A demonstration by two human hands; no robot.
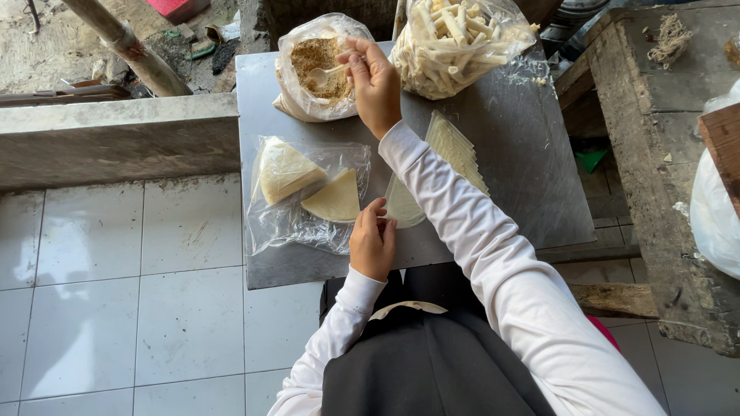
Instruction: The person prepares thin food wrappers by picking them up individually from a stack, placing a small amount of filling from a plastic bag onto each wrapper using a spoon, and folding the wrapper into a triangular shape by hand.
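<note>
- Metal table (532, 177): grey sheet top in front of you, bearing everything listed below; white tiled floor (116, 293) to its left.
- Bag of rolled sticks (455, 42): clear plastic, open, at the far right of the table, heaped with pale rolled pieces.
- Bag of wrappers (304, 196): clear plastic lying flat at the near left, holding two pale wedge-shaped stacks.
- Bag of brown filling (316, 69): clear plastic, open, at the far middle, crumbly brown contents.
- Fanned wrapper stack (455, 146): thin pale sheets beside your right forearm.
- Your right hand (374, 81): reaches over the filling bag, fingers pinched on the handle of a white plastic spoon (325, 74), whose bowl sits in the filling.
- Your left hand (372, 240): loosely curled at the near edge, fingertips resting on a single wrapper (403, 208).
</note>
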